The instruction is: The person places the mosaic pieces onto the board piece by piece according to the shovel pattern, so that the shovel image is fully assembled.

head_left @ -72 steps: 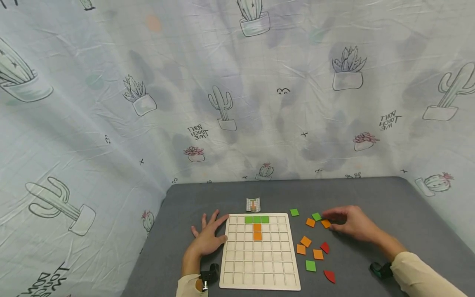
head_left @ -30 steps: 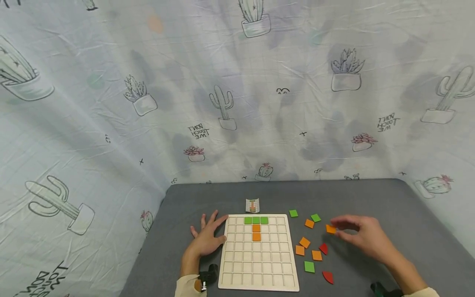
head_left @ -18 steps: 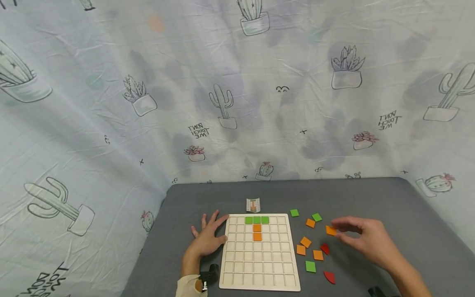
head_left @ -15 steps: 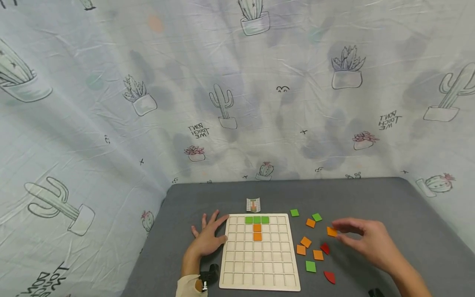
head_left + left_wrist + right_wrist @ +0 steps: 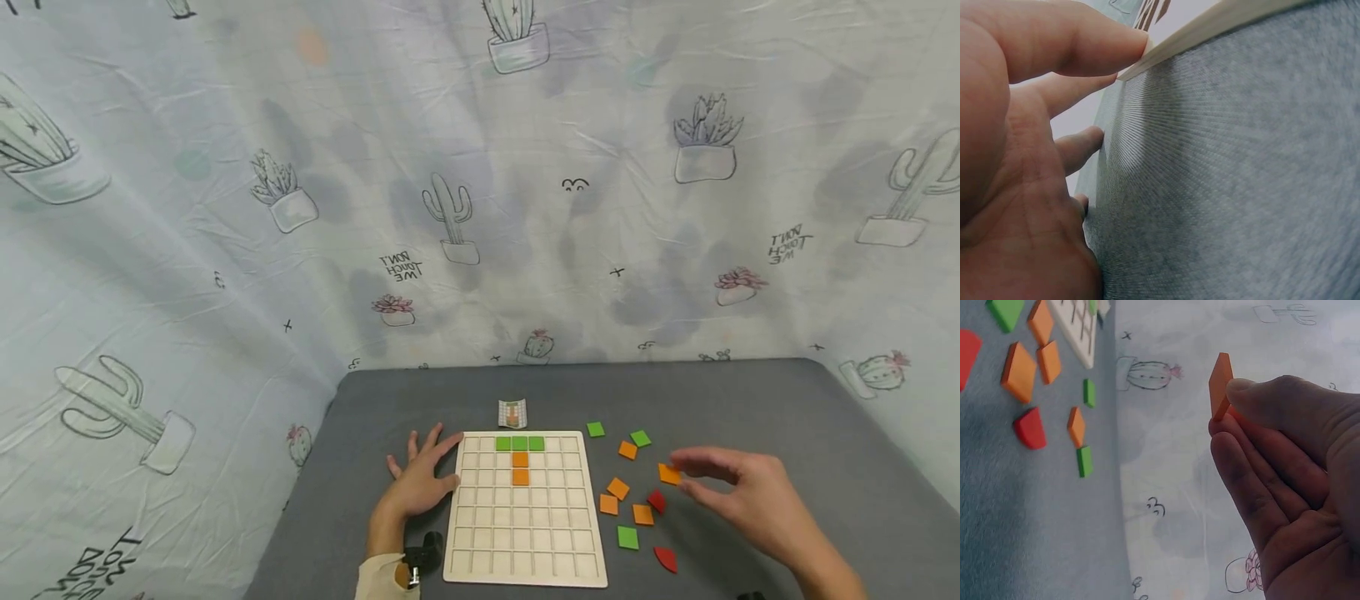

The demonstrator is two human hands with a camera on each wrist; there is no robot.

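An orange square tile [image 5: 667,473] is pinched by its edge between the thumb and fingers of my right hand [image 5: 757,493], raised above the table right of the loose tiles. The right wrist view shows the same orange tile [image 5: 1219,387] held at the fingertips. My left hand [image 5: 418,485] lies beside the wooden grid board [image 5: 532,542], fingers spread, with thumb and index finger touching its left edge. In the left wrist view the thumb [image 5: 1085,47] meets the board's side. On the board, a row of green tiles [image 5: 520,444] sits above two orange tiles [image 5: 521,468] in one column.
Loose on the grey table [image 5: 420,387] right of the board lie several orange tiles [image 5: 618,487], several green tiles [image 5: 628,537] and two red quarter-round pieces [image 5: 665,559]. A small pattern card [image 5: 512,414] lies behind the board. Cactus-print cloth [image 5: 480,208] hangs behind the table.
My right hand has lifted the orange tile from beside a green one and drawn it back toward me, then nearly stopped. The left hand and board have stayed put.
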